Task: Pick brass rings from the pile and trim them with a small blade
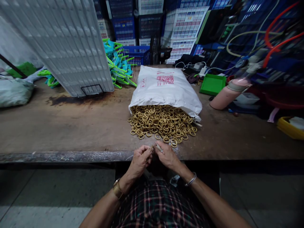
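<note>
My left hand [142, 158] is closed in a pinch in front of the table edge, with a small gold-coloured ring [152, 148], mostly hidden by the fingers. Facing it, my right hand [169, 155] grips a slim pale tool [159, 147] whose tip points towards my left fingers; I cannot make out its exact kind. The fingertips of both hands nearly meet. Just beyond them lies a heap of gold rings [161, 122], spilling from the mouth of a white sack [147, 91] with red print.
A tall ribbed grey-white panel [78, 47] stands at the left. Teal and green plastic pieces [121, 68] are piled behind it. To the right are a green tray [213, 84], a pink bottle [225, 95] and a yellow tray [288, 128]. Stacked crates [182, 25] line the back.
</note>
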Available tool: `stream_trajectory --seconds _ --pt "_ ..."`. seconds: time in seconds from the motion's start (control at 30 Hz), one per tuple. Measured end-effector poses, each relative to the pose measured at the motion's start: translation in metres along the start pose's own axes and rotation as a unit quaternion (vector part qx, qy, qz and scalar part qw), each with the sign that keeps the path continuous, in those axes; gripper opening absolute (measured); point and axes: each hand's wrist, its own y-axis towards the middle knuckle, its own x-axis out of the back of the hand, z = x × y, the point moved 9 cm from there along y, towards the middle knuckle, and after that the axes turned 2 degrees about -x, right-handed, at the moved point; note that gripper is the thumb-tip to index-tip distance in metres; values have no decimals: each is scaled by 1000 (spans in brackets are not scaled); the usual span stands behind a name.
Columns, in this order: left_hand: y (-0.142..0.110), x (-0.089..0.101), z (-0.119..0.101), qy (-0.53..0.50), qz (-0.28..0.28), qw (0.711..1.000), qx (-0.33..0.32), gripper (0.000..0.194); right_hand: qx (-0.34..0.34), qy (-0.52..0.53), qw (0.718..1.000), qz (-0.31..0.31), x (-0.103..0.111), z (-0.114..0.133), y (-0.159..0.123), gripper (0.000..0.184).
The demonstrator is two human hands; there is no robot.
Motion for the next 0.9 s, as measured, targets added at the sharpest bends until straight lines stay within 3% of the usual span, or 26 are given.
stream_trajectory --seconds 0.13,0.43,0.53,0.6,0.7,0.77,0.9 --pt "1 3 -1 48 -16 999 -10 28 49 -101 992 53 -14 3 -8 18" --pt "-1 9 -13 142 -24 987 -71 26 23 -220 968 120 -20 3 -9 31" --pt "-9 3 -13 131 5 990 -51 28 -11 -256 959 119 -16 -2 -7 31" --pt "-19 -8 -9 108 57 992 -17 29 -33 -273 956 100 -11 -6 -3 27" --pt "-35 -26 12 94 163 981 54 27 -44 -284 956 57 -4 -8 1 24" --pt "-39 -26 37 109 198 969 98 24 -47 -285 957 17 1 -7 4 26" --pt "-23 2 93 130 133 969 164 19 -86 -311 946 -30 8 -9 9 28"
